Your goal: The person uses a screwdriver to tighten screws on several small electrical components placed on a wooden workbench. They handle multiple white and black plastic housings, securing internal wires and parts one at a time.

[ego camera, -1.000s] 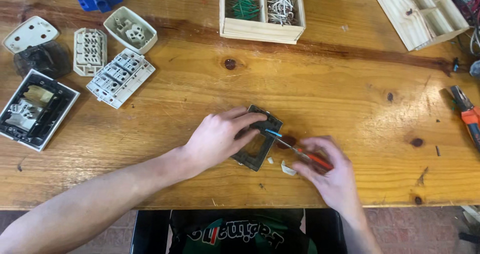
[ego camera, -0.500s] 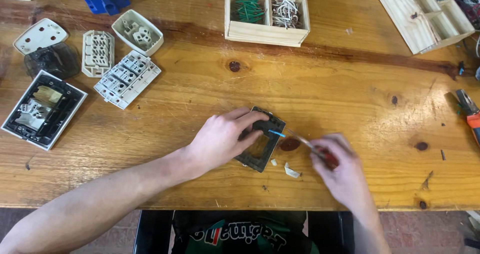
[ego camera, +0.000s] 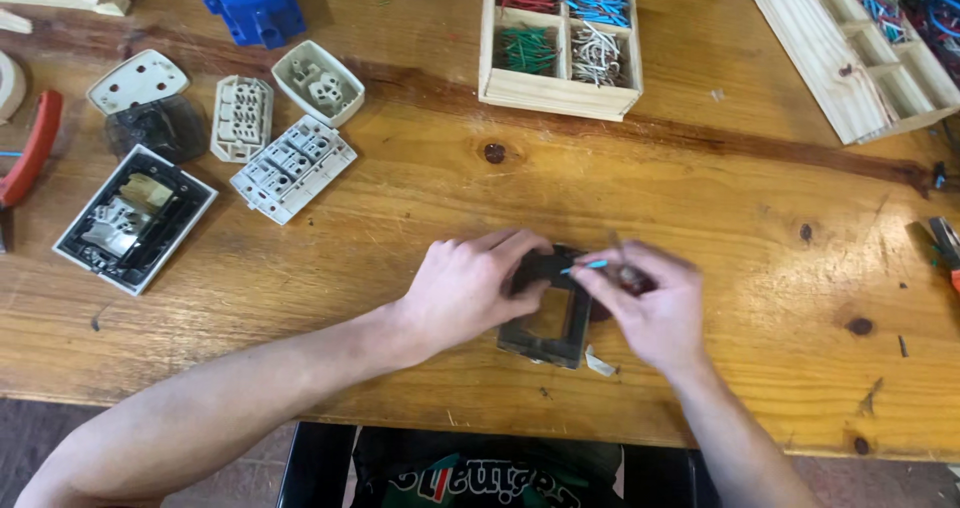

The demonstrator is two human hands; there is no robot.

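Observation:
A dark rectangular switch frame (ego camera: 548, 320) lies on the wooden workbench (ego camera: 420, 228) near its front edge. My left hand (ego camera: 468, 288) rests on the frame's left and upper side and pins it down. My right hand (ego camera: 652, 306) sits over the frame's upper right corner, fingers closed around a thin screwdriver (ego camera: 618, 256); a short blue wire (ego camera: 584, 265) sticks out by its fingertips. A small white scrap (ego camera: 600, 364) lies just under my right hand.
Several pale switch and socket parts (ego camera: 292, 168) and a black-and-white wall plate (ego camera: 135, 218) lie at the left. A wooden box of coloured wire pieces (ego camera: 560, 38) stands at the back, a second wooden tray (ego camera: 850, 58) at the back right, a blue block (ego camera: 250, 3) behind.
My right hand has slid left and up from beside the frame onto its upper right corner, taking the screwdriver with it. My left hand stays on the frame.

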